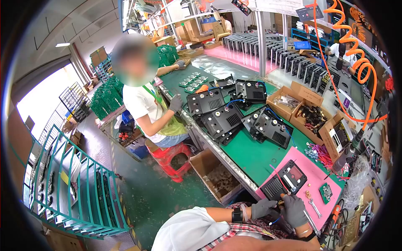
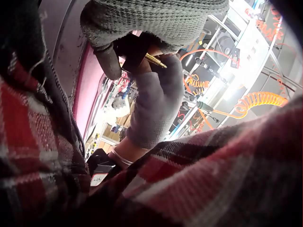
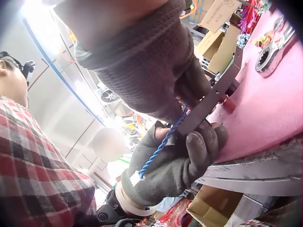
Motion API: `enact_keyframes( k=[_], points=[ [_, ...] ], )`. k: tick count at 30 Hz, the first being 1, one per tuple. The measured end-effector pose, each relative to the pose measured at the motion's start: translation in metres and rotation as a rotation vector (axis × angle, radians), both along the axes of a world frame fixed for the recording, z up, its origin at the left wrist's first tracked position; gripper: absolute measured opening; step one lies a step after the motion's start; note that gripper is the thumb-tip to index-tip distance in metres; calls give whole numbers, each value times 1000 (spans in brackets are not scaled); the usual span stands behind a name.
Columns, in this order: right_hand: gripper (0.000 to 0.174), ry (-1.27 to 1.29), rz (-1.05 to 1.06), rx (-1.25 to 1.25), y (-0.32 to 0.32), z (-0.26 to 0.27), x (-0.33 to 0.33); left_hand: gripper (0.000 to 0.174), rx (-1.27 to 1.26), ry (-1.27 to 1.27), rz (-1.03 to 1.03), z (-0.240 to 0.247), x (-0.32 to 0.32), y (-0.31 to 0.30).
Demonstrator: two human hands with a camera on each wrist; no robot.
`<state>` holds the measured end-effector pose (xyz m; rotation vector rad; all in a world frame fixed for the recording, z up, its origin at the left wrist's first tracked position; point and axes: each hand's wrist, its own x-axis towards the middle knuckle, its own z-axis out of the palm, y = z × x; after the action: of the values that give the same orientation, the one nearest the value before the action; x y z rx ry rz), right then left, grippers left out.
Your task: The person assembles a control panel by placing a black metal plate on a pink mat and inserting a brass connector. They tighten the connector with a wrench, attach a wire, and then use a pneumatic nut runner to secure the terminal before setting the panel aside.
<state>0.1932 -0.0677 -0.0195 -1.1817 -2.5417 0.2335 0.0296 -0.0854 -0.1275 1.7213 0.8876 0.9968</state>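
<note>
A black metal housing (image 1: 289, 175) with a slotted grille and a window lies tilted over the pink mat's near edge. My gloved left hand (image 1: 264, 208) grips its near edge, fingers curled around the metal strip (image 3: 208, 106) in the right wrist view. Close beside it, my gloved right hand (image 1: 294, 209) has its fingers at a brass threaded fitting (image 2: 155, 60) by the same edge and pinches it; the fingertips are partly hidden. A twisted blue wire (image 3: 163, 142) with a white connector (image 3: 137, 177) hangs across the left palm. A pink wire (image 1: 278, 173) runs over the housing.
On the pink mat (image 1: 320, 190) lie a wrench (image 1: 315, 208), small brass parts (image 1: 308, 194) and a green circuit board (image 1: 325, 193). Several black housings (image 1: 226, 121) are stacked farther back. Parts boxes (image 1: 310, 121) stand right; orange coiled hoses (image 1: 364, 69) hang above. Another person (image 1: 146, 104) sits left.
</note>
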Motion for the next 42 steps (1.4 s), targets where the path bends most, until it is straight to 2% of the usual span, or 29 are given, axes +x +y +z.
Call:
enact_keyframes(
  k=[1,4,6,8,9,12,14,16,19,21,23,25,30,33,36,38,42],
  points=[
    [35,-16,10,-12,0,3,-1,27,120,122,10,-3,-2,1],
    [36,-56,-16,-105,0,16,-3,24,148,-121,-1,-12,4,2],
    [33,-13,-40,-129,0,14,-3,22,-334,-445,-47,-2,7,-1],
    [31,4,-51,-160,2,10,-1,22,-506,-574,-37,-22,14,1],
    [31,1,-50,-179,4,7,1,24,-434,-544,-5,-67,26,6],
    [29,-6,-49,-213,9,3,3,25,-106,-302,90,-91,29,8],
    [28,3,-47,-218,10,4,3,20,0,-114,58,-72,18,6],
    [27,21,-41,-209,10,5,3,17,-41,48,-66,-40,7,3],
    [26,42,-27,-216,11,4,4,19,-48,325,-84,-8,0,3],
    [27,41,-38,-213,10,6,2,18,-402,-206,-68,-66,17,6],
    [27,43,-42,-210,10,7,2,18,-687,-606,-80,-62,19,5],
    [26,48,-40,-208,10,7,1,18,-909,-869,-125,20,7,-2],
    [24,46,-12,-196,12,6,2,16,-786,-716,-75,32,5,-3],
    [23,48,32,-221,16,2,6,18,-626,-686,-21,30,9,-5],
    [23,39,75,-253,20,2,12,21,-319,-594,10,15,13,-4],
    [22,36,80,-263,21,1,12,21,-261,-553,28,13,13,-4],
    [22,23,30,-223,17,-1,10,20,-444,-544,42,11,14,-5]
  ],
)
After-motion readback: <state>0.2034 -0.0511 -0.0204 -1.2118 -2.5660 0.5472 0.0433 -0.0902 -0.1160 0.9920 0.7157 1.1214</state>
